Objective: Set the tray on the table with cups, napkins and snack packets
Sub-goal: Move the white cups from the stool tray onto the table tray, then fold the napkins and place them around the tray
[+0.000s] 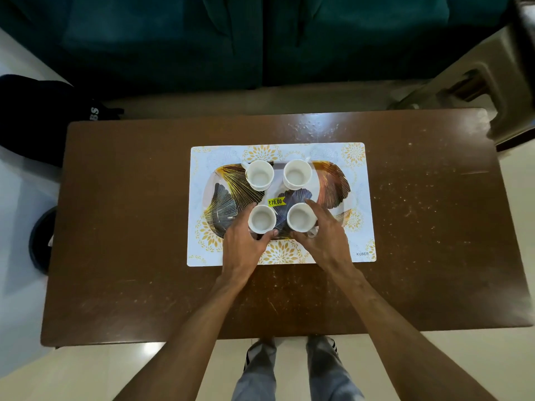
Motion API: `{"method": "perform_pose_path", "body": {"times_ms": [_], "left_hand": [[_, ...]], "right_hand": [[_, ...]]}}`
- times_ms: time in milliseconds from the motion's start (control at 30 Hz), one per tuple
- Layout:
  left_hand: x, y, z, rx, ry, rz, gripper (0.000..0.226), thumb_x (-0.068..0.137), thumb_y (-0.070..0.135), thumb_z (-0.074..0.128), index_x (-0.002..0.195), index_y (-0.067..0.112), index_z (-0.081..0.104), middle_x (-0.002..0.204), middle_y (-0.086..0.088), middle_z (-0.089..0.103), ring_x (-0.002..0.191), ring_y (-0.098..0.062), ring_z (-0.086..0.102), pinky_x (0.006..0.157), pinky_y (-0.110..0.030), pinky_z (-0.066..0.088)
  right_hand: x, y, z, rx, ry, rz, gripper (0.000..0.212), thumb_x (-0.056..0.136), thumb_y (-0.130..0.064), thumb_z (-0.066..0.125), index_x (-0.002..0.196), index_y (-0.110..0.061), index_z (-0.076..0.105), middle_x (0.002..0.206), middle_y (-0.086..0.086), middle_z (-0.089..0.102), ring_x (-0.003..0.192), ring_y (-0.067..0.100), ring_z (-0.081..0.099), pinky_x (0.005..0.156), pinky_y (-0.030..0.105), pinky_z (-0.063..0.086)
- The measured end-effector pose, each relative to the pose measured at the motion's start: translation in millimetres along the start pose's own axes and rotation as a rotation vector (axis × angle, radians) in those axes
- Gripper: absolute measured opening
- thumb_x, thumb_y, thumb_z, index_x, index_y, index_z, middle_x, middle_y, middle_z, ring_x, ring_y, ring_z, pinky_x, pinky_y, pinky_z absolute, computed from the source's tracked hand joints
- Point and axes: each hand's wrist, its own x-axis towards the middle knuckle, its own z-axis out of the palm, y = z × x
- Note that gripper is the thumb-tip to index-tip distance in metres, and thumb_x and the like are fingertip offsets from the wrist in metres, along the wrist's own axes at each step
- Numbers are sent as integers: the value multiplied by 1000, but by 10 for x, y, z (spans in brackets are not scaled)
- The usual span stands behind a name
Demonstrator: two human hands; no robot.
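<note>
The person stands at the near edge of the table, grey trouser legs (257,380) just showing below it, and both bare forearms reach out over the scuffed brown wooden table (130,227). The left hand (241,241) wraps the near-left cup (262,218), with the thumb on the near side and the fingers curled round its left wall. The right hand (325,235) grips the near-right cup (301,217) the same way, with its fingers on the right side. Both white cups stand upright and empty on the near half of the tray (333,183), an oblong one printed with gold and dark ginkgo leaves.

A yellow price sticker (276,202) sits at the middle of the tray, between the four cups. Beyond it stand the far-left cup (259,174) and the far-right cup (296,174), also upright and empty, untouched, side by side but apart. The tray lies on a pale placemat (360,227) with gold flower prints, set in the middle of the table.

Past the far edge of the table runs a dark teal sofa (260,39). A black bag (34,117) lies on the floor off the table's far left corner, and a beige plastic chair (477,82) stands at the far right.
</note>
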Motion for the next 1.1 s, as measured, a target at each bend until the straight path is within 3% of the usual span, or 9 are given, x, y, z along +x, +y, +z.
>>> {"method": "perform_pose_path", "body": {"times_ms": [133, 300, 400, 500, 600, 733, 867, 1000, 1100], "left_hand": [[-10, -14, 6, -5, -11, -10, 80, 71, 43, 88, 139, 21, 52, 129, 3, 66, 113, -14, 63, 88, -35, 59], [-75, -4, -26, -21, -35, -42, 99, 71, 52, 85, 152, 23, 37, 149, -1, 51, 117, -10, 62, 85, -2, 43], [-123, 82, -66, 37, 26, 14, 91, 78, 51, 81, 152, 19, 38, 156, -3, 43, 142, -16, 41, 107, -25, 41], [-167, 221, -111, 62, 56, 47, 81, 83, 47, 77, 149, 16, 42, 156, -4, 42, 145, -20, 37, 113, -42, 41], [-246, 506, -209, 86, 49, 81, 74, 85, 44, 76, 147, 17, 45, 155, -2, 43, 143, -19, 38, 114, -43, 41], [-397, 1081, -307, 111, 3, 151, 61, 87, 39, 75, 139, 16, 55, 149, -3, 50, 139, -21, 44, 112, -46, 44], [-612, 1766, -182, 100, -55, 176, 52, 88, 39, 74, 134, 20, 59, 146, 0, 55, 135, -20, 49, 113, -44, 43], [-890, 2476, 192, 122, -98, 251, 49, 89, 36, 74, 132, 18, 61, 141, 0, 59, 126, -11, 54, 109, -29, 42], [-1165, 3053, 635, 151, -124, 311, 47, 89, 34, 73, 132, 18, 61, 138, -1, 60, 126, -19, 56, 107, -34, 47]], "right_hand": [[-4, 3, -11, -2, -21, 8, 80, 75, -36, 84, 143, -21, 45, 136, 5, 60, 118, 28, 60, 89, 49, 56], [-62, -3, -60, 28, -68, 17, 103, 74, -56, 79, 155, -31, 20, 156, 0, 40, 140, 24, 41, 102, 46, 46], [-120, -70, -147, 33, -25, 22, 90, 81, -63, 69, 153, -34, 23, 155, -2, 38, 139, 23, 41, 100, 46, 46], [-200, -146, -282, -5, 34, 27, 71, 90, -59, 60, 149, -28, 37, 154, 0, 42, 138, 21, 41, 104, 45, 44], [-331, -287, -551, 12, 71, 42, 58, 94, -54, 56, 143, -24, 46, 153, 2, 44, 139, 22, 42, 108, 41, 41], [-548, -423, -1108, -2, 106, 10, 53, 95, -47, 58, 141, -21, 49, 148, 4, 48, 132, 23, 50, 99, 26, 35], [-765, -323, -1757, -31, 133, 17, 54, 94, -50, 59, 140, -24, 52, 146, 1, 51, 128, 21, 53, 104, 33, 42], [-1008, -63, -2506, -17, 205, -11, 48, 91, -40, 68, 135, -25, 57, 140, -2, 56, 121, 18, 58, 101, 41, 53], [-1211, 359, -3158, -18, 254, -24, 47, 92, -37, 68, 136, -22, 57, 137, 1, 57, 121, 18, 58, 100, 40, 52]]}}
